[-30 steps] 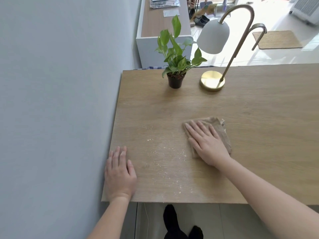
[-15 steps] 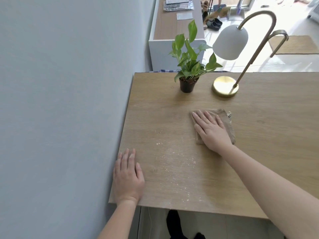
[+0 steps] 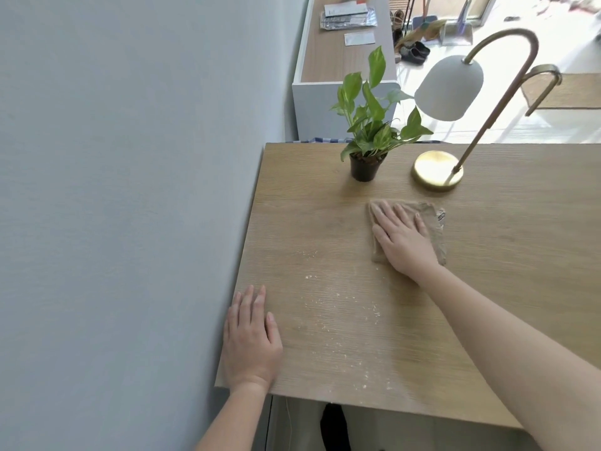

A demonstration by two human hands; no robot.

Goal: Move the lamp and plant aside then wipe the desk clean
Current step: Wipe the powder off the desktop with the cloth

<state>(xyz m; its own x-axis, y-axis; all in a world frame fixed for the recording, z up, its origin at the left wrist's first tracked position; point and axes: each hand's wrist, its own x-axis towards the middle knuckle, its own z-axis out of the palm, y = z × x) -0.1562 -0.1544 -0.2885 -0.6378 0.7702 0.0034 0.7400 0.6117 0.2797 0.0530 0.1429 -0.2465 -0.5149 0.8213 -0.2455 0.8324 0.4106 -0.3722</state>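
Right grip point(image 3: 403, 239) flat on cloth point(image 3: 432, 222), left grip point(image 3: 250, 340) flat on surface point(image 3: 487, 255), fingers straight. A wide sweep could topple plant point(image 3: 367, 135) or lamp point(image 3: 437, 170).

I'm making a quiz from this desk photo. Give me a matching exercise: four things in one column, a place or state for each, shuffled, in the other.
1 plant
2 lamp
3 cloth
4 crumbs

a under the right hand
b in a black pot
c loose on the desk, by the left hand
d on a round brass base

Pairs: 1-b, 2-d, 3-a, 4-c
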